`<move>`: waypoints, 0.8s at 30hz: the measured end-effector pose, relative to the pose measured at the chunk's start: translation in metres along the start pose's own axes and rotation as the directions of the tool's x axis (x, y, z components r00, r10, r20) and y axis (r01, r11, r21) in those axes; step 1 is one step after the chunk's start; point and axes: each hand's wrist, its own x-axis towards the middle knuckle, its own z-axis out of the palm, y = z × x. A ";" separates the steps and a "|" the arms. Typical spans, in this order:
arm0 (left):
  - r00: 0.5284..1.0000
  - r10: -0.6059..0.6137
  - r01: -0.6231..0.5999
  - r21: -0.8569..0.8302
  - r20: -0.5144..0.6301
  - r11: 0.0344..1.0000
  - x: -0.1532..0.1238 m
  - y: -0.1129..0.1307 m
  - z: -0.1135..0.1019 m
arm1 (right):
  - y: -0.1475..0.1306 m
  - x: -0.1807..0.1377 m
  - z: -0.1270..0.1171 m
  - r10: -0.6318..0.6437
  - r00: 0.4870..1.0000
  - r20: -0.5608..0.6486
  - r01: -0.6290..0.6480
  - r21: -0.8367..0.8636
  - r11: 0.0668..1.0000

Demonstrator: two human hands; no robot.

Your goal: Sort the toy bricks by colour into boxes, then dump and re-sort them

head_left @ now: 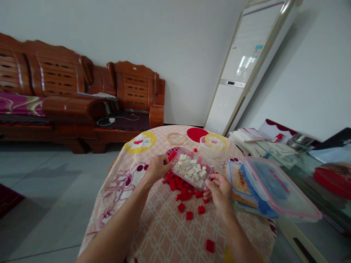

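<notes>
A clear plastic box (187, 180) of white toy bricks (191, 169) is held by both hands above a heap of red toy bricks (182, 187), near the middle of the cloth-covered tabletop (160, 228). Its left end is grasped by the left hand (159, 167), the fingers being curled over the edge there; its near right corner is pinched in the grip of the right hand (219, 189), with the thumb laid along the side. The white bricks are piled loosely inside, across most of the box. Part of the red heap is hidden by the box (whether the two are touching cannot be told), while several red bricks are scattered nearer the wearer, one of them lying well apart by the right forearm.

Beyond the box, a round lid with an orange rim (175, 138) is laid flat, and a round translucent tub (210, 148) is set to its right. On the right side of the tabletop, lidded plastic containers (241, 180) are stacked, a large pink-rimmed one (279, 190) being jutted out past the edge. Behind, a carved wooden sofa (134, 87) and a floor-standing air conditioner (231, 84) are placed by the wall, and a white charger (112, 120) with its cable is left on the sofa seat
</notes>
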 end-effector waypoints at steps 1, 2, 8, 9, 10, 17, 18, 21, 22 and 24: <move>1.000 0.001 -0.001 0.038 -0.004 0.999 -0.001 0.001 -0.001 | -0.002 0.000 -0.001 -0.006 1.000 -0.001 0.006 -0.031 1.000; 1.000 0.000 0.000 0.058 -0.001 0.998 -0.002 0.001 -0.002 | -0.004 0.000 -0.001 -0.013 1.000 -0.002 0.013 -0.060 0.998; 0.991 0.120 -0.113 -0.106 0.065 0.988 0.010 -0.003 0.003 | -0.017 -0.004 0.002 -0.085 0.996 0.032 0.090 -0.210 0.974; 0.988 0.146 -0.135 -0.172 0.053 0.976 0.015 -0.003 0.006 | -0.018 -0.005 0.002 -0.099 0.994 0.043 0.106 -0.233 0.967; 0.986 0.163 -0.152 -0.241 0.026 0.959 0.021 -0.001 0.009 | -0.019 -0.005 0.002 -0.111 0.992 0.054 0.121 -0.253 0.960; 0.991 0.111 -0.130 -0.567 -0.069 0.813 0.044 0.006 0.025 | -0.011 0.006 -0.007 -0.148 0.984 0.100 0.169 -0.264 0.949; 0.992 0.122 -0.122 -0.593 -0.040 0.796 0.043 0.006 0.025 | -0.010 0.009 -0.008 -0.177 0.982 0.071 0.190 -0.277 0.942; 0.985 0.169 -0.107 -0.631 0.039 0.769 0.040 0.006 0.027 | -0.009 0.016 -0.007 -0.269 0.963 -0.011 0.251 -0.323 0.913; 0.983 0.177 -0.105 -0.633 0.052 0.767 0.039 0.006 0.027 | -0.010 0.017 -0.006 -0.281 0.959 -0.027 0.257 -0.331 0.908; 0.982 0.180 -0.104 -0.631 0.058 0.769 0.039 0.006 0.028 | -0.013 0.018 -0.005 -0.265 0.964 -0.035 0.240 -0.320 0.916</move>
